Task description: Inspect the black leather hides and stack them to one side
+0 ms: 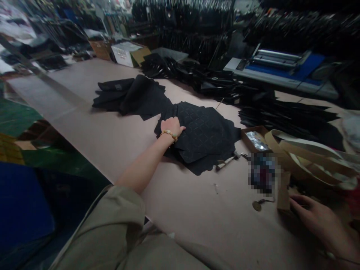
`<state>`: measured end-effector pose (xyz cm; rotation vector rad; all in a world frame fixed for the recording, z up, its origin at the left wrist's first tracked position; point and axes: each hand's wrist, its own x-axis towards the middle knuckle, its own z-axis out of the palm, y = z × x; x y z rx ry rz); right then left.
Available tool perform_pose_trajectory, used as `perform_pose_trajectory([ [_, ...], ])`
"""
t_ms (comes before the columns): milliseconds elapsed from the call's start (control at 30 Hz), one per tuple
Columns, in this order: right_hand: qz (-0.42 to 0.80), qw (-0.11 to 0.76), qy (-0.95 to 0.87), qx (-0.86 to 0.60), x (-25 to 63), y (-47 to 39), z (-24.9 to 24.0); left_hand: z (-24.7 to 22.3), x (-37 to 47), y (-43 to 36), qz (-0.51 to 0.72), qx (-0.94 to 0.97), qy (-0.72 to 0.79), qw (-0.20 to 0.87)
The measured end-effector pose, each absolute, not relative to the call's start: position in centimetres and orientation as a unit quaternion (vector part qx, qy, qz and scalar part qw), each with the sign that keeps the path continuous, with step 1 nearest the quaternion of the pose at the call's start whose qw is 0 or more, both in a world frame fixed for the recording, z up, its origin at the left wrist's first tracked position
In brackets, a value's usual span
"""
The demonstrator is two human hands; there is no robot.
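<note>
Dark goods hang along racks behind a long, pale desk, with a blue-based machine at the far right and a white box near the far left corner.

The person's 2 hands are well apart. The left hand rests on the near-left part of a stack of black pieces, which lies mid-desk with its layers fanned unevenly and a diamond pattern on top. Its weight probably steadies those loose layers, though whether the fingers also pinch any of them cannot be told. The right hand is at a small cardboard box by the near right side; its fingertips are dim and partly hidden, so they may be reaching inside, and their grip cannot be told.

A folded black pile lies just beyond the stack to the left. Close to the stack's right side are a hammer-like tool and an open brown box with shiny contents; a round disc lies beside the cardboard box. Such small items seem grouped within the right arm's reach.

The near edge runs diagonally past the left forearm, leaving a strip of surface for it to slide along. Between the stack and the person the surface is broad, while loops of pale strip and the boxes crowd the right hand's side.
</note>
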<state>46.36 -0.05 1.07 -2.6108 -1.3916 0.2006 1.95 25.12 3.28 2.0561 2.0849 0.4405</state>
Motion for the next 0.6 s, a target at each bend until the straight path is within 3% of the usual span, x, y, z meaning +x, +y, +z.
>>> perform_pose_trajectory([
  [100, 0.165, 0.101, -0.403, -0.894, 45.2, 0.3, 2.1, 3.1, 2.0, 25.3, 0.174, 0.677, 0.708, 0.106],
  [267, 0.168, 0.154, -0.366, -0.902, 44.6, 0.0, 2.4, 3.7, 1.6, 25.0, 0.236, 0.666, 0.696, 0.128],
  [400, 0.158, 0.181, -0.405, -0.882, 44.7, -0.6, 2.1, 6.9, -2.0, 25.4, 0.297, 0.653, 0.681, 0.143],
  [467, 0.146, 0.171, -0.423, -0.878, 44.8, -0.8, 2.0, 9.5, -5.6, 25.4, 0.308, 0.641, 0.693, 0.120],
  [600, 0.087, 0.169, -0.429, -0.883, 44.6, -1.2, 2.1, 15.3, -14.2, 23.6, 0.320, 0.595, 0.737, -0.031],
])
